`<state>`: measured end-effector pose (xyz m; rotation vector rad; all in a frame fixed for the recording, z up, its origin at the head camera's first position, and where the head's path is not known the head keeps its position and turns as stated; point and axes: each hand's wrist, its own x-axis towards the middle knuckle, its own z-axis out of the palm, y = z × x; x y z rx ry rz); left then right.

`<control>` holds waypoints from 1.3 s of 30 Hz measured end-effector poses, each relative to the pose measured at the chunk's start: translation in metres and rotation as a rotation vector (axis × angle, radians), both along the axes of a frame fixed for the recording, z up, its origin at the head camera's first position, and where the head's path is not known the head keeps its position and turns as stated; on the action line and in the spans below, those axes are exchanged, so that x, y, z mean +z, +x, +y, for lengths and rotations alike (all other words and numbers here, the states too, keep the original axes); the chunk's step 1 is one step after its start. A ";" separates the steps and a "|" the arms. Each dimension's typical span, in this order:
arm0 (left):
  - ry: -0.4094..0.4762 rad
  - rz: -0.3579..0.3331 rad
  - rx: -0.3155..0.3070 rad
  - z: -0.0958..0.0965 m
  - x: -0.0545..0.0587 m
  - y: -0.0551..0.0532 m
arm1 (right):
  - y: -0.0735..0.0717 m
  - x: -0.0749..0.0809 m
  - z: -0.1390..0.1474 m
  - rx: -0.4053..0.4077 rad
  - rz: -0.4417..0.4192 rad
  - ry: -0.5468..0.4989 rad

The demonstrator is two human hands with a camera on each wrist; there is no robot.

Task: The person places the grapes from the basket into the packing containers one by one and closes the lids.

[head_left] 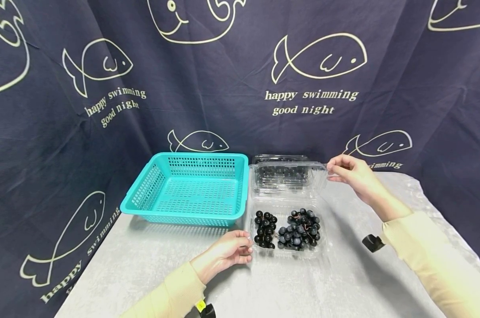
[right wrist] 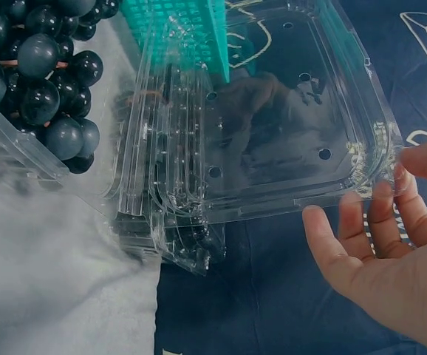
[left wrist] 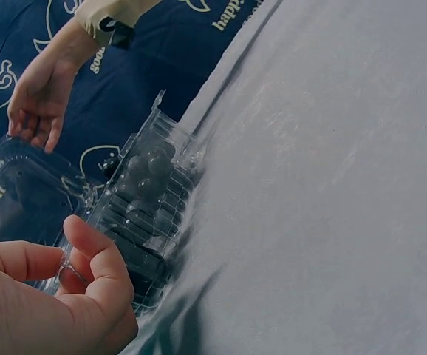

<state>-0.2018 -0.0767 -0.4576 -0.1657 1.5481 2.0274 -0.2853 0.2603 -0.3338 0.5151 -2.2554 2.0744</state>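
Note:
A clear plastic clamshell box [head_left: 277, 204] lies with its lid [right wrist: 272, 148] raised at the back. Inside its base sit two bunches of dark grapes, a smaller bunch [head_left: 265, 230] on the left and a fuller bunch [head_left: 299, 230] on the right. My left hand [head_left: 229, 251] pinches the near left edge of the base between thumb and fingers, as the left wrist view also shows. With my right hand [head_left: 353, 177] I pinch the right corner of the lid. The right wrist view shows that thumb and fingers on the lid's rim.
A turquoise slotted basket [head_left: 244, 194] stands left of the box, with nothing in it. Behind the raised lid is another clear box [head_left: 281, 158] with dark contents. A dark blue curtain [head_left: 224, 88] with fish drawings hangs behind the grey table [head_left: 152, 260].

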 end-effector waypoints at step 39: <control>0.014 0.005 -0.003 0.000 -0.002 -0.001 | 0.030 -0.014 0.008 -0.053 0.302 0.331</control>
